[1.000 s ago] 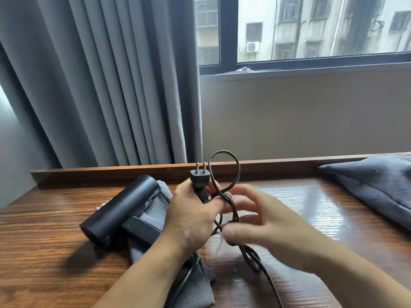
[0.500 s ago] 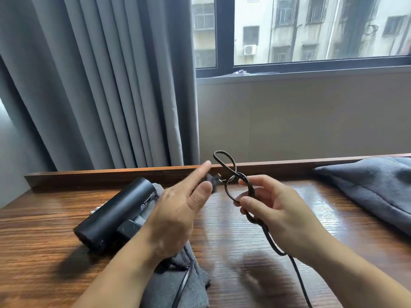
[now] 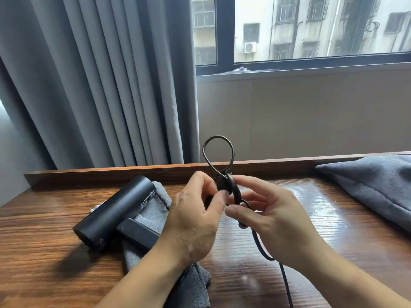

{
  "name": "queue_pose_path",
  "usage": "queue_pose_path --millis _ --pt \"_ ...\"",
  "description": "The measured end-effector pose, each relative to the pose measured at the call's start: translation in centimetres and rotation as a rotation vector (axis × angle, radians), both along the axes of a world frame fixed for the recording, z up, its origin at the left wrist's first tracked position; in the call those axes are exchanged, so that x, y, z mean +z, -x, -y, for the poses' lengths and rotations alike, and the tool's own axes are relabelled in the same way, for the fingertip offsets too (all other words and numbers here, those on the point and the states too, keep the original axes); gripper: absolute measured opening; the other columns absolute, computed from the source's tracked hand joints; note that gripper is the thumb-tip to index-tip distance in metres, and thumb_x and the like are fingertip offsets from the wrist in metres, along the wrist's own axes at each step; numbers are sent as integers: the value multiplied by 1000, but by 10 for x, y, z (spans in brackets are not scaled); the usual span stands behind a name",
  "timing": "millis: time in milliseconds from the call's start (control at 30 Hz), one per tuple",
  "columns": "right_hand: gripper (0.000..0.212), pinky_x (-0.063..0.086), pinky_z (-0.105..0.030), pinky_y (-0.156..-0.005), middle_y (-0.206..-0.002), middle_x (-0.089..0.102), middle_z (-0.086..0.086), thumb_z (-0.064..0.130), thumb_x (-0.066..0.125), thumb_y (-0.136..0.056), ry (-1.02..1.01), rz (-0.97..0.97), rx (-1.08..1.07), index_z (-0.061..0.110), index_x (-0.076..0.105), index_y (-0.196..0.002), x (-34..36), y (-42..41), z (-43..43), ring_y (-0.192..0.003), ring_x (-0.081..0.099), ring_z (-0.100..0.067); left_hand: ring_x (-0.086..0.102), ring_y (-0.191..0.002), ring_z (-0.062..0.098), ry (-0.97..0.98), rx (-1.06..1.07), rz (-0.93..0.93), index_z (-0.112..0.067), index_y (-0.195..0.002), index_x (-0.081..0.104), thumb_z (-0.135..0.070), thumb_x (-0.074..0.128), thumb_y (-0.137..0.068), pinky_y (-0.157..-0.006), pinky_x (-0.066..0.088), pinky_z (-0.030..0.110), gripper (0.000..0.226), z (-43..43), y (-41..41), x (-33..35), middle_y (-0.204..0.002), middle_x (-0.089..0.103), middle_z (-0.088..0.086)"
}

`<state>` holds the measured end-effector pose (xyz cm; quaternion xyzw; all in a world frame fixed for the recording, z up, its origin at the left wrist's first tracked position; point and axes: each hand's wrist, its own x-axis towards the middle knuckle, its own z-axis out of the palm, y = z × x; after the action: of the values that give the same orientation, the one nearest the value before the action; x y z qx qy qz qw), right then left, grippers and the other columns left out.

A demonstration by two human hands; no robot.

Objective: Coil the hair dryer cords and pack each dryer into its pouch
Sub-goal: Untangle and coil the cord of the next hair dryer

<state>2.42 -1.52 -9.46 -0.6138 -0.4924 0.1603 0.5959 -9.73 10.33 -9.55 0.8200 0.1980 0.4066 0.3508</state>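
Where both hands (image 3: 233, 210) meet, glossy black cord (image 3: 219, 152), looped.

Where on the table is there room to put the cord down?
Bare wood lies between the right hand and the grey pouch on the right, and along the table's near-left edge. The middle left is crowded: the black hair dryer lies on another grey pouch, under the left hand.

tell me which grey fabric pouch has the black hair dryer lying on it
The grey fabric pouch on the left, under the black hair dryer; the grey pouch at far right carries nothing visible.
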Motion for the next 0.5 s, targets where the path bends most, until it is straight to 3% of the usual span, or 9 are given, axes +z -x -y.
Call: queue_pose_path --millis 67,100,167,200,300,367,433,500 --pt "31 60 -36 -71 -100 77 5 34 81 -84 -20 -3 -1 45 74 -112 2 -1 2 -79 71 -19 47 -56 11 88 -94 -19 -26 -78 52 -41 62 -88 -58 42 31 21 -1 -1 0 -59 53 -12" --pt "25 60 -35 -71 -102 77 5 33 76 -89 -44 -27 13 39 75 -113 4 -2 3 -81 72 -19 53 -59 18 117 -135 -15 -27 -79 53 -42 63 -87 -61 48 41 19 -3 0 0 -62 59 -7" --pt "17 60 -32 -71 -99 78 0 19 65 -98 -91 -109 45 26 77 -109 7 -4 5 -82 74 -18 62 -73 37 151 -193 -8 -28 -83 58 -40 67 -86 -71 54 56 15 -6 3 1 -76 68 11" --pt "19 60 -33 -72 -97 78 -3 10 63 -98 -99 -139 49 23 76 -105 7 -5 5 -81 75 -19 64 -76 39 141 -206 -21 -28 -84 61 -38 69 -86 -72 54 58 13 -6 4 2 -79 70 12" --pt "34 61 -45 -75 -100 73 -6 -6 71 -88 -75 -152 45 25 68 -102 3 -6 3 -76 75 -29 68 -75 23 35 -221 -120 -27 -87 66 -31 69 -85 -75 56 46 5 -7 8 5 -80 74 -1" --pt "44 61 -40 -72 -98 72 -8 -12 73 -84 -99 -218 45 26 65 -105 2 -8 2 -77 75 -32 69 -90 13 23 -286 -164 -27 -92 71 -30 63 -79 -86 52 33 15 -8 11 8 -92 76 -10" --pt "47 60 -35 -72 -96 73 -10 -13 73 -81 -124 -284 39 24 67 -110 3 -10 3 -80 76 -32 66 -108 9 38 -310 -161 -26 -96 72 -43 61 -75 -93 45 23 29 -6 11 9 -107 74 -14" --pt "43 59 -33 -73 -96 74 -10 -11 74 -82 -103 -242 29 22 71 -109 2 -9 2 -79 75 -26 61 -110 4 -40 -183 -132 -31 -88 68 -60 72 -70 -89 41 14 34 0 8 7 -109 66 -19"
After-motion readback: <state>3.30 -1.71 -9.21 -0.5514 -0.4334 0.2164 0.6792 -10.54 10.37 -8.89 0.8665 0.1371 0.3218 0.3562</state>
